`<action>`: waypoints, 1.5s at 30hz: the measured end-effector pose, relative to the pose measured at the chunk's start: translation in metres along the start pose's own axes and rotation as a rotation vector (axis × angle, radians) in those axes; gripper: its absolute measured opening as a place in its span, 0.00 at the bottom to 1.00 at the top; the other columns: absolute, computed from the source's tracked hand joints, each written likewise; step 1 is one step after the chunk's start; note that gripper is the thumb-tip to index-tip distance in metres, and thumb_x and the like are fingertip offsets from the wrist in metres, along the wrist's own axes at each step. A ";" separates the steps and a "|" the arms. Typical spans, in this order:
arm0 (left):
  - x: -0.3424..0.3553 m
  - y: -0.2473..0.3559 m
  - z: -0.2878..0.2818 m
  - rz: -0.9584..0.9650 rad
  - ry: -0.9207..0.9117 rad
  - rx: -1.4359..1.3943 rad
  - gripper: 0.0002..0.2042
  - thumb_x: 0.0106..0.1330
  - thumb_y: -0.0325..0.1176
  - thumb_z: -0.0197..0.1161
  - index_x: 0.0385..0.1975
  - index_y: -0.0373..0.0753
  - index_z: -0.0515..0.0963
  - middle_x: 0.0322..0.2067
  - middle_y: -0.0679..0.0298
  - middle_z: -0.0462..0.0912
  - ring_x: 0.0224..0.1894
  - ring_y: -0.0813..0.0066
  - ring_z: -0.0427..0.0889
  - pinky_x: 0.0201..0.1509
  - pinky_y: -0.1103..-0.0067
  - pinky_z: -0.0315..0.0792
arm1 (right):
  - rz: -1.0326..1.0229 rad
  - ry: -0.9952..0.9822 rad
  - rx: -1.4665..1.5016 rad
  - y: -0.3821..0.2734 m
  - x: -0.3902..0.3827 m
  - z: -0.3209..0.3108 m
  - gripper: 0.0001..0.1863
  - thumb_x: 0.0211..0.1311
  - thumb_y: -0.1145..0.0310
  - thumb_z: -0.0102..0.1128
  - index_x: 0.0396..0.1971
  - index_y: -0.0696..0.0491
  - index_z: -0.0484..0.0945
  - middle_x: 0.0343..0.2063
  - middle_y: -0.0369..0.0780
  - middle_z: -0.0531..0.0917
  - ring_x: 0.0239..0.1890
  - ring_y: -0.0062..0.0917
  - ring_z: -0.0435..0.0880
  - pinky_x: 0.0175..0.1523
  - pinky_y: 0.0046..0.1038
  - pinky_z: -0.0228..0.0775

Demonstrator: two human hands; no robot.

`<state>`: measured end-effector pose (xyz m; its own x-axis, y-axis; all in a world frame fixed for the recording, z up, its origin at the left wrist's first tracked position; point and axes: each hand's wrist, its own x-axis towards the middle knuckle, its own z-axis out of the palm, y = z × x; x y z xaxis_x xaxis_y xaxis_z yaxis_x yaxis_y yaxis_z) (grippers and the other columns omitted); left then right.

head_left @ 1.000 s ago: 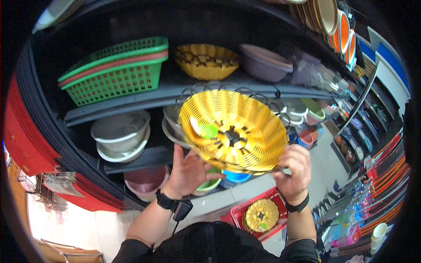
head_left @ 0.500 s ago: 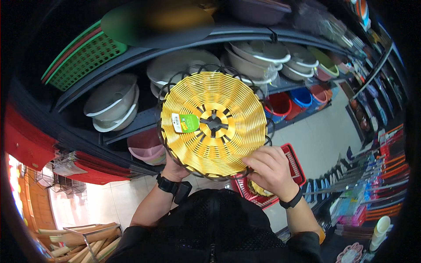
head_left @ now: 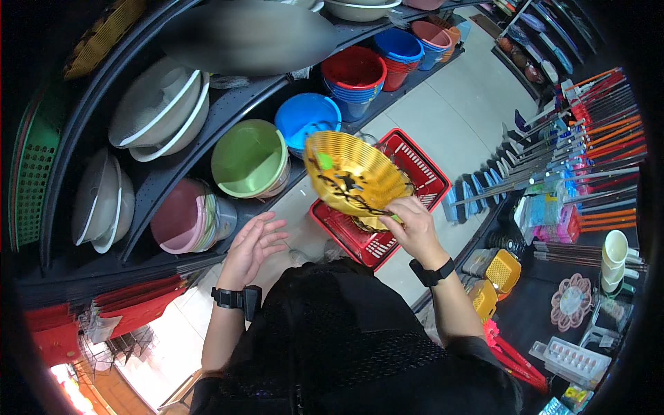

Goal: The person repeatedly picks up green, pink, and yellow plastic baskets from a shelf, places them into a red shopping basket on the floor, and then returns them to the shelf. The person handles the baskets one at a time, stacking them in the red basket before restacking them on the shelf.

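My right hand (head_left: 415, 228) grips the rim of a yellow woven basket (head_left: 366, 173), tilted, with a dark scalloped edge and a green tag. It is over a red plastic shopping basket (head_left: 330, 225) on the floor, in which another yellow woven piece (head_left: 368, 223) shows, mostly hidden. My left hand (head_left: 252, 245), fingers apart, holds nothing and is left of the lifted basket, below a green bucket (head_left: 245, 155).
Shelves to the left carry grey basins (head_left: 159, 104), stacked buckets (head_left: 353, 69) in several colours and green slatted baskets (head_left: 38, 159). On the right hang long-handled mops (head_left: 602, 138) beside yellow containers (head_left: 501, 270). A tiled aisle (head_left: 470, 104) runs between them.
The view has swung down and right. The woven basket has been lowered over the shopping basket; my left hand has let go, while my right hand still holds it.
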<state>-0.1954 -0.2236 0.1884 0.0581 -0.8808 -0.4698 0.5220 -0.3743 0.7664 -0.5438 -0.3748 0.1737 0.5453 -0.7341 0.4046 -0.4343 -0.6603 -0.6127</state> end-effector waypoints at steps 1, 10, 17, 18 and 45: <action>0.002 -0.004 0.000 -0.007 0.034 -0.009 0.21 0.82 0.43 0.50 0.66 0.35 0.67 0.59 0.50 0.79 0.55 0.62 0.83 0.56 0.68 0.80 | 0.033 -0.001 -0.058 0.016 -0.014 0.003 0.12 0.54 0.68 0.75 0.38 0.55 0.85 0.37 0.41 0.86 0.40 0.39 0.84 0.47 0.37 0.76; 0.004 -0.021 -0.007 -0.063 0.075 -0.007 0.20 0.82 0.43 0.51 0.63 0.34 0.70 0.57 0.52 0.81 0.53 0.64 0.84 0.55 0.68 0.81 | 0.176 -0.096 -0.348 0.117 -0.082 0.051 0.07 0.58 0.65 0.71 0.34 0.50 0.86 0.35 0.36 0.85 0.46 0.35 0.81 0.53 0.38 0.71; -0.001 -0.023 -0.010 -0.086 0.112 0.023 0.19 0.82 0.43 0.52 0.62 0.35 0.70 0.55 0.54 0.82 0.52 0.65 0.85 0.54 0.69 0.81 | 0.435 -0.220 -0.452 0.152 -0.127 0.108 0.07 0.59 0.62 0.69 0.36 0.46 0.87 0.38 0.35 0.86 0.50 0.35 0.79 0.55 0.42 0.70; -0.001 -0.023 -0.009 -0.092 0.118 0.032 0.19 0.82 0.42 0.51 0.62 0.35 0.70 0.56 0.53 0.82 0.52 0.63 0.85 0.54 0.68 0.81 | 0.488 -0.244 -0.456 0.154 -0.134 0.117 0.08 0.58 0.63 0.69 0.36 0.47 0.88 0.38 0.35 0.87 0.50 0.36 0.79 0.55 0.42 0.71; 0.004 -0.050 -0.029 -0.163 0.120 0.082 0.21 0.81 0.45 0.53 0.64 0.38 0.69 0.57 0.57 0.80 0.55 0.66 0.82 0.58 0.69 0.79 | 0.679 -0.502 -0.270 0.210 -0.165 0.214 0.14 0.62 0.61 0.61 0.41 0.51 0.88 0.40 0.51 0.88 0.47 0.51 0.85 0.59 0.45 0.75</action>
<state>-0.1967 -0.1996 0.1356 0.0820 -0.7674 -0.6358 0.4621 -0.5360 0.7065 -0.5714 -0.3578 -0.1672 0.3310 -0.8668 -0.3729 -0.8983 -0.1684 -0.4057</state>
